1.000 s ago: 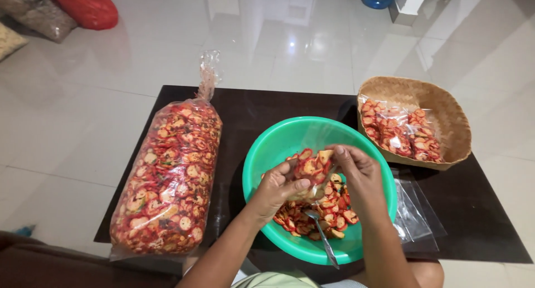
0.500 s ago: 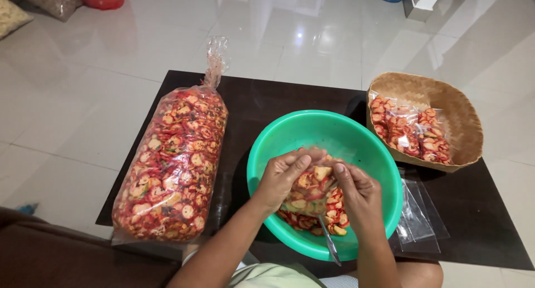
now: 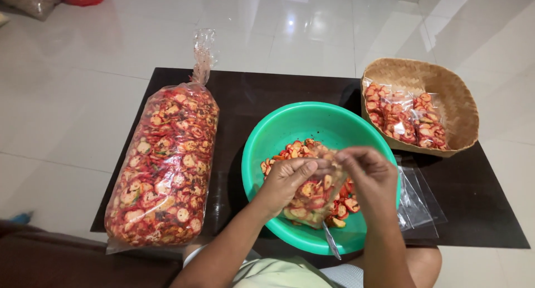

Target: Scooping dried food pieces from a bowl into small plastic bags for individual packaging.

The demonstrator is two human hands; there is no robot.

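Observation:
Over a green plastic basin [image 3: 278,132] of red and yellow sliced snack chips, my left hand [image 3: 290,179] and my right hand [image 3: 370,173] together hold a small clear bag [image 3: 315,196] partly filled with chips. Each hand pinches the bag's mouth from one side. The bag hangs just above the loose chips [image 3: 290,151] in the basin. A metal spoon handle [image 3: 331,240] sticks out over the basin's near rim.
A large clear sack of the same chips [image 3: 164,165] lies on the dark low table [image 3: 251,93] at the left. A woven basket [image 3: 440,81] holding small filled bags stands at the right. Empty clear bags [image 3: 418,201] lie beside the basin. White tiled floor surrounds the table.
My hands have risen a little from the chips with the small bag between them, and they have moved apart at its mouth. The view has shifted slightly.

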